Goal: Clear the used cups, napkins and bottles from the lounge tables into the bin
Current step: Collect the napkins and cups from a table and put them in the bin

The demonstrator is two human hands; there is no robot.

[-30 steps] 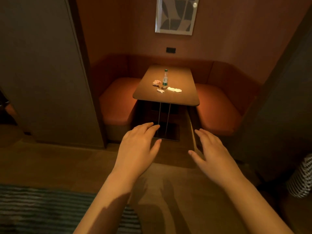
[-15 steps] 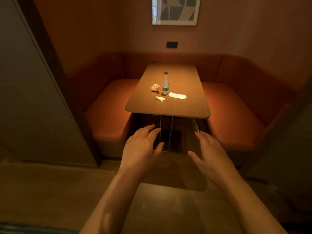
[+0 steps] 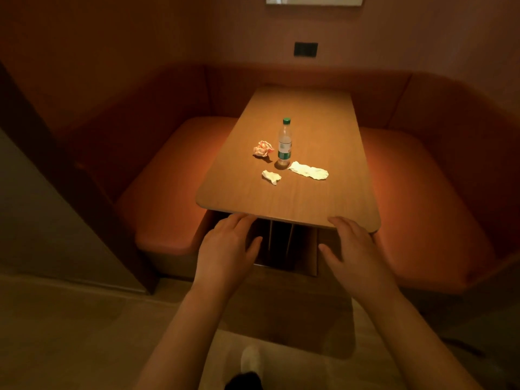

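A clear plastic bottle (image 3: 284, 143) with a green cap stands upright on the wooden table (image 3: 323, 204). Left of it lies a crumpled pink and white napkin (image 3: 262, 148). A small white napkin (image 3: 271, 176) and a longer flat white napkin (image 3: 309, 170) lie in front of the bottle. My left hand (image 3: 226, 250) and my right hand (image 3: 353, 249) are held out empty with relaxed fingers, just short of the table's near edge. Neither hand touches any item. No bin is in view.
Orange padded benches (image 3: 166, 198) wrap the table on the left, back and right (image 3: 427, 204). A dark partition (image 3: 70, 175) stands at the left. My white shoe (image 3: 251, 358) shows on the pale floor below.
I have walked closer to the booth, so the table now fills the middle of the view. Both hands have stayed out in front, empty, and now reach the table's near edge.
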